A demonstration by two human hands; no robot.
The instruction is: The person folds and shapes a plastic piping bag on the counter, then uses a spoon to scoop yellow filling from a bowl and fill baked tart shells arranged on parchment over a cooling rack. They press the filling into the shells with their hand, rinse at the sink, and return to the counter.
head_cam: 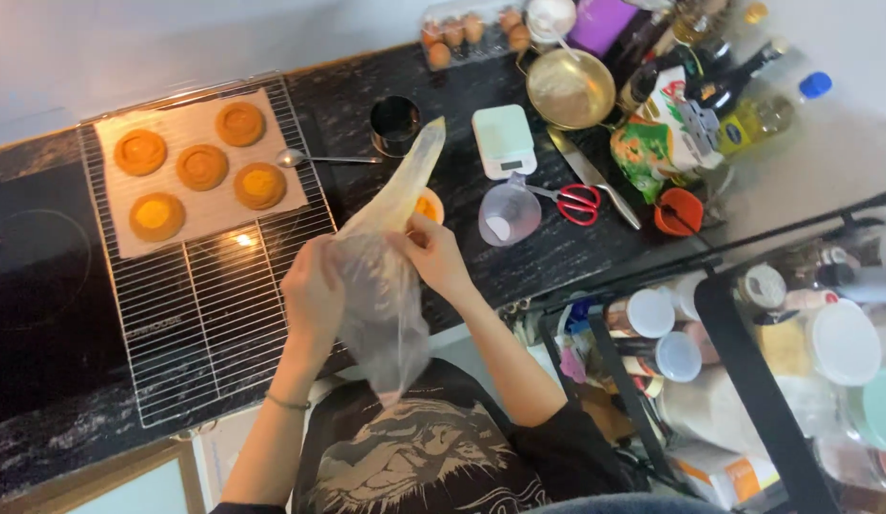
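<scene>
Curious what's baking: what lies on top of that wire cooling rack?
On the wire cooling rack lies a sheet of baking paper carrying five round orange pastries. The paper hides the rack beneath it.

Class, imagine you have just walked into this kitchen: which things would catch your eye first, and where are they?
First, the clear piping bag held up in the middle by the left hand and right hand. Next, five round orange pastries on parchment at the far end of the wire cooling rack, to the left. Then the red-handled scissors on the dark counter, right of the bag.
</scene>
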